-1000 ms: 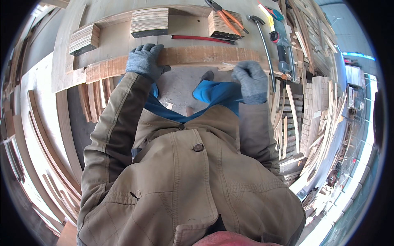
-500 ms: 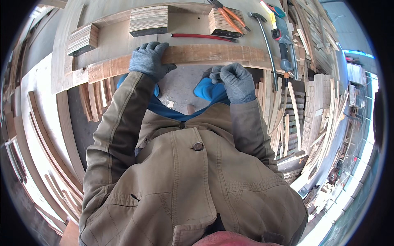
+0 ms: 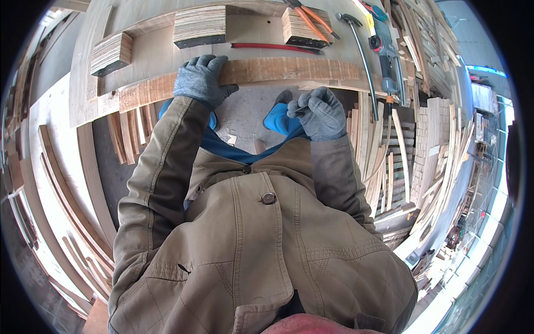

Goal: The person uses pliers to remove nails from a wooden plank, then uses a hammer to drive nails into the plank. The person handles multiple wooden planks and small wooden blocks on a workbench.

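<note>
My left hand [image 3: 200, 82], in a grey knit glove, is closed over a long flat wooden strip [image 3: 278, 72] at the near edge of the bench. Its fingers lie across the strip, with the thumb on the near side. My right hand [image 3: 320, 114], gloved alike, hovers just nearer to me than the strip, apart from it. Its fingers are curled with the tips pressed together; whatever they hold, if anything, is too small to make out.
Beyond the strip lie a red bar [image 3: 272, 47], layered plywood blocks [image 3: 200, 25], orange-handled pincers [image 3: 311, 22] and a hammer [image 3: 361, 58]. A power tool [image 3: 385, 64] rests to the right. Wood offcuts [image 3: 439, 128] are stacked at right; long boards [image 3: 72, 183] stand at left.
My right hand has drawn back slightly from the strip, its fingers now turned more upward. The left hand has stayed in place on the strip.
</note>
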A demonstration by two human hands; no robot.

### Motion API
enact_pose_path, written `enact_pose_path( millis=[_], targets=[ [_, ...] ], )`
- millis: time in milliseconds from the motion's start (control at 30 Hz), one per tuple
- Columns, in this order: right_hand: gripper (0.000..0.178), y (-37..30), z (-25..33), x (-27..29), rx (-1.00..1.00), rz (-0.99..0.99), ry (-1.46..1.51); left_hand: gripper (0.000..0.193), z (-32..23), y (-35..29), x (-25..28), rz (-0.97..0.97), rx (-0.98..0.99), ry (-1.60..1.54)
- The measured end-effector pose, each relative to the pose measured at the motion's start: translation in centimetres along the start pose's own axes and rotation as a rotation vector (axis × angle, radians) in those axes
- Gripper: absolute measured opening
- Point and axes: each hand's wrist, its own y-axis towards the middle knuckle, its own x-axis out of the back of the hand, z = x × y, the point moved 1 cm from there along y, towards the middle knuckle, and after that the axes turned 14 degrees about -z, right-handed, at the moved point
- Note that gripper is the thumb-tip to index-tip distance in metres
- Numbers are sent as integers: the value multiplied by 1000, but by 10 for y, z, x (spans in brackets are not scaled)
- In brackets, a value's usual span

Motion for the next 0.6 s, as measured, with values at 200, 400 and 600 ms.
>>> enact_pose_path(
  millis=[200,400,600],
  targets=[
    [20,-1,-19,17,-2,-150,6,81,-3,2,6,120,39,19],
    [26,-6,-26,10,-220,-494,-97,78,-1,-1,7,13,15,13],
    [28,8,-2,-43,-60,-395,-372,77,5,-3,5,12,0,-29]
  ],
)
